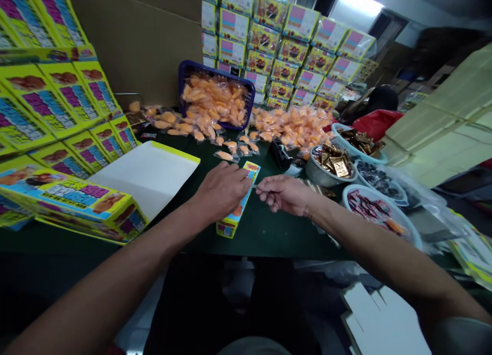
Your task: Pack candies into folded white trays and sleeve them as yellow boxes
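A slim yellow box with blue panels lies on the dark green tabletop in front of me. Across its left side and top, my left hand is closed, its fingers curled over the box. My right hand is beside the box's right edge, thumb and fingertips pinched together. Whatever those fingertips hold is too small to make out. Just beyond the box are loose orange pieces in clear wrappers. A black tape dispenser stands past my right hand.
A purple basket of wrapped orange pieces is tipped at the back. Gold packets fill a tub on the right, near a bowl of red packets. An open display carton and stacked yellow boxes stand left. Wrapped boxes rise behind.
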Tool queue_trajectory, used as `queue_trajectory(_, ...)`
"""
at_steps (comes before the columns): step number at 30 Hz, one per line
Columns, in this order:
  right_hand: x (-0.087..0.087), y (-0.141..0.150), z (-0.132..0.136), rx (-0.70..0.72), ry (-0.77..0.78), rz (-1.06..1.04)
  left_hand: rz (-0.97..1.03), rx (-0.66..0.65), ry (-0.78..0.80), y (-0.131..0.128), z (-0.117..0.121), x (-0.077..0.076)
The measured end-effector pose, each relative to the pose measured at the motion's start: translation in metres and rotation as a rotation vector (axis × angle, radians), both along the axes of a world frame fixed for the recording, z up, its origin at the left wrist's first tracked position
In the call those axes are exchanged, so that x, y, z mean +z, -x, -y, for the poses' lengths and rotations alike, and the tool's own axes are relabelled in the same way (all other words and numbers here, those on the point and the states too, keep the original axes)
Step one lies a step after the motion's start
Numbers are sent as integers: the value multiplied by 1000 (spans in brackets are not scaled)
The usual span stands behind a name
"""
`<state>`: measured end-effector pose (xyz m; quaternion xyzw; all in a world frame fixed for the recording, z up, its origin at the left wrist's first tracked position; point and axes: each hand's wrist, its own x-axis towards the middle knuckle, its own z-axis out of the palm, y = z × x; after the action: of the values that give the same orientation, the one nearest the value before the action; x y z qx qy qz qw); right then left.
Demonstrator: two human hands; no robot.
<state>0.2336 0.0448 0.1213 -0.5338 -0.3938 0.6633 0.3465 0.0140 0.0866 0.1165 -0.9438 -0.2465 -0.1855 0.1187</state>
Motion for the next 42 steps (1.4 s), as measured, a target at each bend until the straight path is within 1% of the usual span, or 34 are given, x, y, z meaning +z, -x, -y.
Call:
queue_trajectory(3, -6, 3, -2, -73, 31, -7, -157, -37, -32, -6, -12, 12)
queue_trajectory(5, -10, 5, -2, -100, 32, -25, -226, -62, -41, -10, -18, 17)
queue_trajectory(7, -14, 4, -3, -108, 32, -43, -257, -85, -24, -13, -22, 18)
queue_trajectory(11, -24, 0, -5, -92, 23, -89, -251, -119, 27, -16, -27, 16)
queue_trajectory(15, -34, -3, -5, -70, 3, -119, -245, -121, 96, -17, -28, 16)
queue_trajectory(17, -39, -2, -5, -68, -1, -126, -312, -115, 106, -19, -29, 19)
queue_trajectory(20, -44, 1, -3, -82, -1, -148, -458, -104, 72, -21, -29, 24)
queue_trajectory(22, -47, 3, -3, -91, -10, -170, -502, -104, 46, -21, -29, 26)
queue_trajectory(24, -51, 5, -2, -97, -21, -183, -503, -115, 37, -20, -27, 26)
queue_trajectory(28, -67, 11, -2, -119, -6, -174, -565, -149, -12, -15, -18, 24)
queue_trajectory(31, -81, 16, -2, -133, 45, -166, -637, -119, -87, -11, -8, 22)
queue_trajectory(33, -88, 18, 1, -149, 52, -172, -676, -92, -96, -10, -4, 21)
queue_trajectory(35, -92, 16, 8, -163, 33, -180, -678, -42, -55, -8, -1, 20)
queue_trajectory(37, -95, 10, 19, -176, 15, -170, -625, 28, 41, -5, 0, 21)
queue_trajectory(39, -97, -1, 32, -197, 9, -143, -522, 86, 174, -3, 1, 22)
queue_trajectory(42, -99, -23, 49, -235, 7, -88, -321, 133, 345, -1, 7, 22)
